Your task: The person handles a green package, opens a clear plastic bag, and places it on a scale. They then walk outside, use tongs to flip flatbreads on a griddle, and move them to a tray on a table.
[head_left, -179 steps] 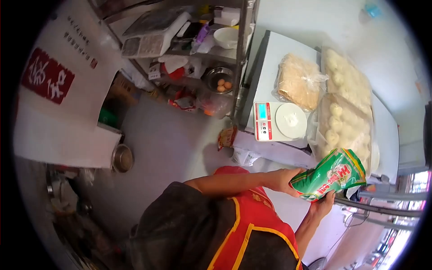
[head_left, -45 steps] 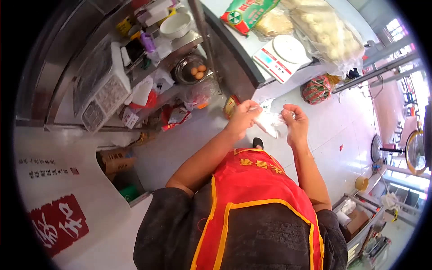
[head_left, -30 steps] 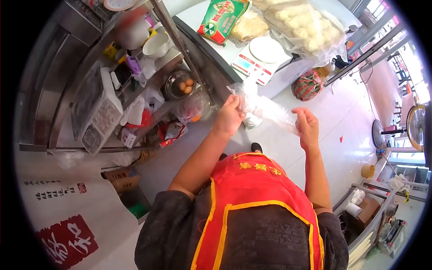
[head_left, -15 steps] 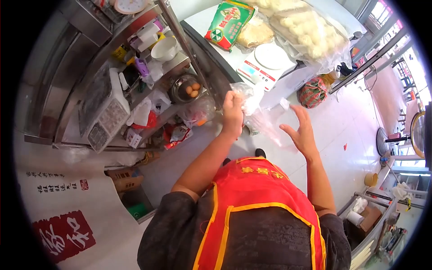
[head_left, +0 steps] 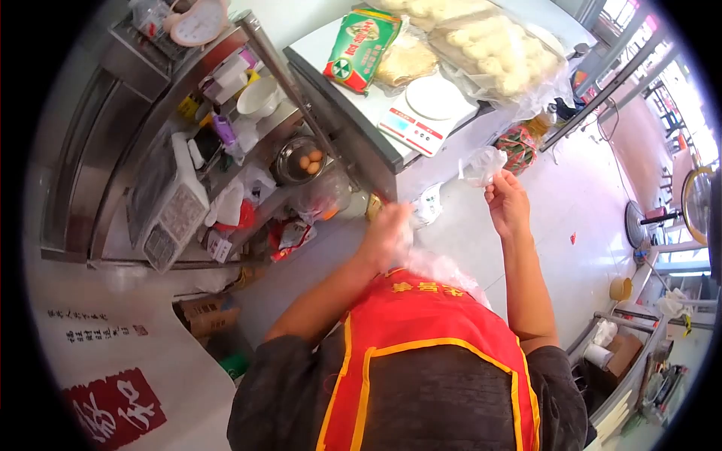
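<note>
A red apron point(head_left: 436, 323) with yellow edging is nearest, its yellow lettering partly veiled by crumpled plastic film point(head_left: 444, 274). The film trails from the left hand point(head_left: 387, 234), whose fingers look curled around it; blur smears them, so the exact hold is hard to make out. The right hand point(head_left: 509, 201) is raised well apart from it, thumb and fingertips pinching a small clear bag point(head_left: 483, 167), which hangs in the air beyond them; the bag's contents, if any, cannot be read through the glare.

Past the left hand, a white packet point(head_left: 429, 204) stands on the floor, and a yellowish packet point(head_left: 373, 205) is half hidden behind the fist. Beyond the small bag, a red-netted bundle point(head_left: 517, 147) is partly covered by it.

On the bench point(head_left: 362, 110), a white kitchen scale point(head_left: 410, 135) sits near the front edge, its display too small to read. Behind it lie a green packet point(head_left: 363, 49), a bag of thin tan sheets point(head_left: 408, 64) and clear bags of pale dough pieces point(head_left: 500, 60), the rearmost cut off by the top edge
</note>
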{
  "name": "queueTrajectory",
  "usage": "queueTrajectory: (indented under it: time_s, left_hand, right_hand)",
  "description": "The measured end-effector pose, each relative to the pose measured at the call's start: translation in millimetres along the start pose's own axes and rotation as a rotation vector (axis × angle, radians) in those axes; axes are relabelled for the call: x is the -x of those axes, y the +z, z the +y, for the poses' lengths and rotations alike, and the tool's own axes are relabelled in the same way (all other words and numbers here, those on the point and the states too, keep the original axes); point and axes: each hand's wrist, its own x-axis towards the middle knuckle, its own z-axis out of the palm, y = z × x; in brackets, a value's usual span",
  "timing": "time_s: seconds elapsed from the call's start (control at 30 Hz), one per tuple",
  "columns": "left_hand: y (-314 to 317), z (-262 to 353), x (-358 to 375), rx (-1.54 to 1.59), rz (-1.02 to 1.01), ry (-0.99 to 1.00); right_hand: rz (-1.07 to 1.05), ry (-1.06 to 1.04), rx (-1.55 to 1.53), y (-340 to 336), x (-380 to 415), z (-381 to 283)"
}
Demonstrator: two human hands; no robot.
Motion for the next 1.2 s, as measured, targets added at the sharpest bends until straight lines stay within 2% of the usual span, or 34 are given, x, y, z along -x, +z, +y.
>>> queueTrajectory:
  time_s: [0.03, 0.17, 0.23, 0.3, 0.4, 0.5, 0.6, 0.67, 0.8, 1.03, 1.1, 1.2]
  left_hand:
    - [-6, -13, 15, -0.351, -0.144, 0.112]
    - [-32, -9, 49, -0.826, -0.707, 0.101]
    - [-43, -20, 40, -0.964, -0.834, 0.154]
    - [-47, -24, 32, -1.083, -0.864, 0.194]
    - [-16, -11, 21, -1.537, -0.921, -0.159]
    - [-12, -66, -3, -1.346, -0.772, -0.038]
    - [14, -109, -39, -1.209, -0.843, -0.001]
    - [10, -116, -45, -1.290, -0.926, 0.026]
    - [-4, -99, -48, -1.484, -1.082, 0.060]
    - [22, -98, -55, -1.181, -1.071, 0.076]
    - [10, -81, -38, -1.058, -1.097, 0.105]
    - [-1, -32, -1, -1.054, -1.132, 0.107]
  right_hand:
    - [0.024, -0.009, 0.017, -3, 2, -3]
    - [0.040, -0.022, 0.079, -15, 7, -3]
    - [0.008, 0.000, 0.132, -24, 5, 1]
    - [-0.016, 0.045, 0.203, -28, 8, 5]
    - [0.001, 0.046, 0.234, -16, 12, 8]
    - [-0.006, 0.064, 0.221, -9, 12, 6]
    - [-0.030, 0.069, 0.195, -3, 13, 5]
    - [-0.061, 0.079, 0.133, 2, 13, 0]
    - [-0.107, 0.086, 0.069, 4, 12, -7]
    - [-0.137, 0.110, 0.141, -4, 8, -2]
    - [-0.136, 0.119, 0.152, -5, 4, -1]
    - [-0.126, 0.098, 0.204, -2, 1, -3]
